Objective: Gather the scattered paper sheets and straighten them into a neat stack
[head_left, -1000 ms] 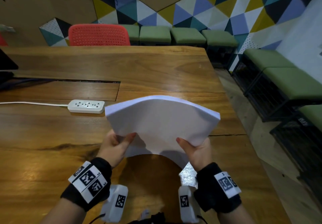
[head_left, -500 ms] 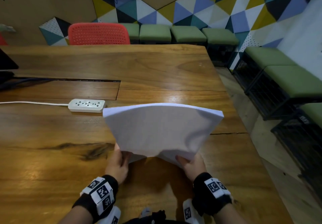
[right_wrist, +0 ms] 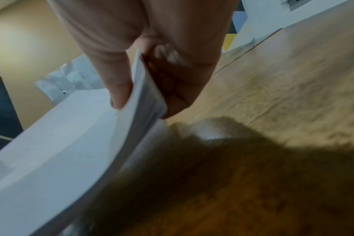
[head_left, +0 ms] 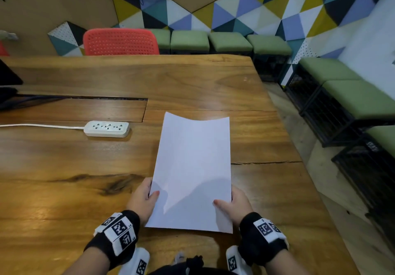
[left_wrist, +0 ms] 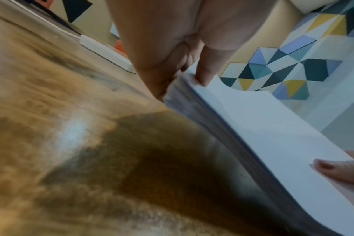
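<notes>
from the head view: stack of paper sheets (head_left: 193,172) held lengthwise over the wooden table (head_left: 64,167), near end low and just above the wood, far end sagging in the middle so the top edge dips. left hand (head_left: 142,200) clasping the left long edge close to the near corner, thumb laid on the top sheet, fingers out of sight beneath; right hand (head_left: 234,205) mirroring it on the right long edge, thumb on top too. power strip (head_left: 106,128) lying well apart to the left, red chair (head_left: 120,42) beyond the far side. edges looking flush from here, no stray sheets visible on the wood. from the left wrist view: thumb pressing down on the top sheet, curled fingers (left_wrist: 162,86) under the stack's edge (left_wrist: 222,127), many thin layers showing along that side, table below blurred. from the right wrist view: same pinch, thumb above and fingers (right_wrist: 182,89) below the paper, layered edge (right_wrist: 148,99) fanned a little at the corner. judged on handling: light but floppy, bending under its own weight wherever unsupported; smooth sheets likely to slide over one another if the pinch slackens; corners and edges easy to crease. best taken at both long edges near one end, as here, or tapped upright on a short edge with palms flat against the sides, gripped firmly enough to stop slipping, not so hard as to buckle.
</notes>
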Demonstrator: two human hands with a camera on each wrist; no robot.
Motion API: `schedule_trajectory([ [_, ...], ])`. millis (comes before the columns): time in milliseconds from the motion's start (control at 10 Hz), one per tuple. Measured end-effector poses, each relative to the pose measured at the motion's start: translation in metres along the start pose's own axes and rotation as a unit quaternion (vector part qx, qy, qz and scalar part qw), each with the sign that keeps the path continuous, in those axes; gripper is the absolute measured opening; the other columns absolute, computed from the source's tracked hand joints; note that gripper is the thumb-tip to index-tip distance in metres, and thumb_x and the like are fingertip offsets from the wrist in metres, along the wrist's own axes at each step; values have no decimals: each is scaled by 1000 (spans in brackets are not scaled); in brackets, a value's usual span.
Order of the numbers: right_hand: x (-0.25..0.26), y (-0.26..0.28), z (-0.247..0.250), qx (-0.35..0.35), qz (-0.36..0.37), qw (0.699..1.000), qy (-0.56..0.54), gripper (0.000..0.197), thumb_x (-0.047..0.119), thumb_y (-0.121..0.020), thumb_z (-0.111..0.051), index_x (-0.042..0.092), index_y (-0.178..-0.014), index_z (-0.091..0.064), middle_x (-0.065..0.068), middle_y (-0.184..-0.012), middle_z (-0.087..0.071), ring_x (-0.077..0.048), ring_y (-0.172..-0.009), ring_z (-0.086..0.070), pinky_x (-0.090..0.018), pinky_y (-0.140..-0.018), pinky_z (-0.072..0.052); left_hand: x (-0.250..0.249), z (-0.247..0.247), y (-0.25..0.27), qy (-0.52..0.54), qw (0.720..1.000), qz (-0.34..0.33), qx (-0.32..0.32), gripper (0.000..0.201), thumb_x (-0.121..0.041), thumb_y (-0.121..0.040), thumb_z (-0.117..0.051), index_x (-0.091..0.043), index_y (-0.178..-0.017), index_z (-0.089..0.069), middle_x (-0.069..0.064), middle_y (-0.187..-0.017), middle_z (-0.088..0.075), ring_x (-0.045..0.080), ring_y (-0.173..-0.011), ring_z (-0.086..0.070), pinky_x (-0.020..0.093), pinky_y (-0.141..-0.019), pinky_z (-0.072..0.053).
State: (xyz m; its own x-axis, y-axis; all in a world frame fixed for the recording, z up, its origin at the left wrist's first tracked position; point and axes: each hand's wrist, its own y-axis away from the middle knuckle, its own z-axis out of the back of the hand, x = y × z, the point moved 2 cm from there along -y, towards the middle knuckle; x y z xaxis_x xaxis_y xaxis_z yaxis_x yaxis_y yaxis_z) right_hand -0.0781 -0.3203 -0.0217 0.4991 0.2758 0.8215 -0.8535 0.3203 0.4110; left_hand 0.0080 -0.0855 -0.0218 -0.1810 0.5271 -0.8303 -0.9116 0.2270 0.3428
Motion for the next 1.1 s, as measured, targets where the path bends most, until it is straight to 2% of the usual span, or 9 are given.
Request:
schedule_trajectory([
  [200, -14, -4, -6, -16, -75, 992, 96, 43, 19, -76, -66, 13, -116, -51, -5, -116, -63, -19, -96, -57, -26, -83, -44, 21, -12, -4, -40, 993, 106, 41, 31, -8, -90, -50, -11, -120, -51, 8, -117, -63, 29, -106, -60, 43, -95, -49],
  [300, -15, -4, -5, -48, -81, 987, 133, 44, 23, -79, -61, 13, -120, -46, -7, -119, -57, -21, -101, -55, -26, -83, -43, 23, -14, -7, -77, 989, 124, 34, 33, -9, -86, -50, -9, -119, -54, 9, -116, -66, 27, -102, -62, 39, -90, -51],
  [400, -16, -3, -6, -53, -85, 981, 169, 46, 26, -81, -58, 14, -123, -45, -8, -123, -46, -25, -115, -49, -31, -96, -40, 14, -14, -6, -152, 979, 132, 12, 30, -13, -86, -50, -11, -115, -57, 6, -112, -66, 20, -92, -58, 26, -77, -46],
  [500, -16, -2, -7, -48, -88, 976, 193, 45, 28, -82, -55, 15, -124, -45, -8, -124, -42, -25, -120, -44, -32, -100, -37, 9, -14, -5, -225, 968, 111, 11, 29, -20, -83, -51, -14, -110, -59, 5, -115, -63, 22, -104, -56, 31, -89, -48],
  [600, -12, -1, -5, -41, -93, 975, 196, 45, 28, -82, -55, 15, -124, -45, -9, -124, -43, -26, -119, -45, -32, -99, -38, 8, -13, -5, -227, 967, 119, 18, 26, -23, -79, -52, -15, -101, -63, 8, -112, -62, 24, -103, -56, 35, -91, -50],
  [800, -9, 0, -3, -40, -100, 975, 192, 41, 27, -82, -55, 15, -121, -48, -9, -122, -46, -25, -115, -48, -33, -97, -39, -1, -9, -4, -244, 963, 116, 17, 21, -20, -85, -50, -9, -98, -63, 5, -100, -65, 19, -86, -55, 26, -73, -43],
  [900, -12, 2, -2, -39, -94, 980, 173, 39, 26, -82, -56, 16, -119, -49, -9, -119, -47, -24, -110, -50, -34, -95, -41, -2, -6, -1, -253, 961, 109, 13, 12, -21, -85, -51, -11, -87, -56, 5, -95, -62, 20, -85, -53, 28, -76, -45],
  [1000, -11, 4, 1, -33, -86, 986, 141, 39, 27, -80, -58, 18, -117, -50, -8, -118, -53, -19, -99, -55, -34, -93, -48, -10, -1, 2, -240, 963, 124, 17, 24, -24, -86, -52, -12, -107, -56, 8, -111, -63, 23, -99, -56, 31, -87, -47],
  [1100, -16, 10, 9, -39, -73, 991, 104, 50, 26, -80, -62, 23, -126, -43, -6, -120, -53, -17, -100, -53, -31, -92, -46, -8, 2, 4, -198, 973, 120, -4, 53, -24, -87, -56, -11, -136, -41, 8, -125, -59, 25, -115, -54, 32, -94, -44],
])
